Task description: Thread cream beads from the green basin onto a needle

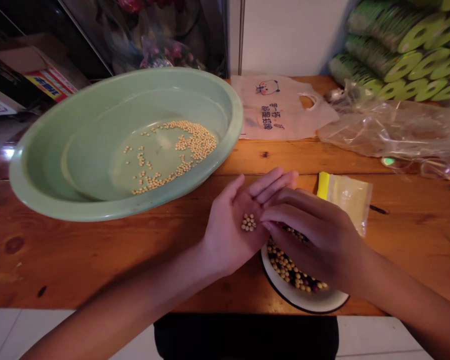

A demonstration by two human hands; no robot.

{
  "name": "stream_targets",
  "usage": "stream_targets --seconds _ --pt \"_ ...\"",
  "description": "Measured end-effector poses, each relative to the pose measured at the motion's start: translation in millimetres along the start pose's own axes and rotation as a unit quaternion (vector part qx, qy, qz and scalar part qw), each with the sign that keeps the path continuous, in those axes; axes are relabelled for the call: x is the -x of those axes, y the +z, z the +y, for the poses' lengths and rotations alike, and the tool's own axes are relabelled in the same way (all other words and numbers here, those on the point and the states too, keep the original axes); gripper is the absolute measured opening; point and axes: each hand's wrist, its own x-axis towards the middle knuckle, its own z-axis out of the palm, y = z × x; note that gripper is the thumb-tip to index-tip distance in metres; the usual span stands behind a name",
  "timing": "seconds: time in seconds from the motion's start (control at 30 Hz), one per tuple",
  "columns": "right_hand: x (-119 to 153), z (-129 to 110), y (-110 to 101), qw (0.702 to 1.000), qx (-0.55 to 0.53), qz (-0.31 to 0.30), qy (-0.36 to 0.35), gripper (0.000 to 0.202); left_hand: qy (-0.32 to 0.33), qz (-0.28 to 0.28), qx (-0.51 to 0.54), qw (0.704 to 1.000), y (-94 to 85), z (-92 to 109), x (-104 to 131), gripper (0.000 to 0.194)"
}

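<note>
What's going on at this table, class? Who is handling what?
A person holds their open left hand palm up, with a small cluster of round, pale beans on it. The right hand is bent in a pinch beside them; whether it grips a bean can't be seen. Partly hidden below it, a white, dark-rimmed bowl holds mixed yellow and dark beans. Farther left, a large, pale-green basin holds scattered pale beans.

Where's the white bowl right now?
In the head view, the white bowl sits right of centre on the wooden table, near the edge closest to the person, partly hidden beneath the right hand.
</note>
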Motion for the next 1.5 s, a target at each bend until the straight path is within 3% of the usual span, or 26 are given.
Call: stream_targets --seconds 0.7,1.5 --pt "0.7 -0.2 -2.8 0.999 0.042 -0.031 0.003 0.011 -0.006 0.014 0.016 1.0 3.3 1.3 -2.4 0.057" --pt "0.3 -4.4 -2.3 0.996 0.084 -0.017 -0.006 0.014 0.0 0.004 0.029 1.0 0.1 -1.8 -2.9 0.056"
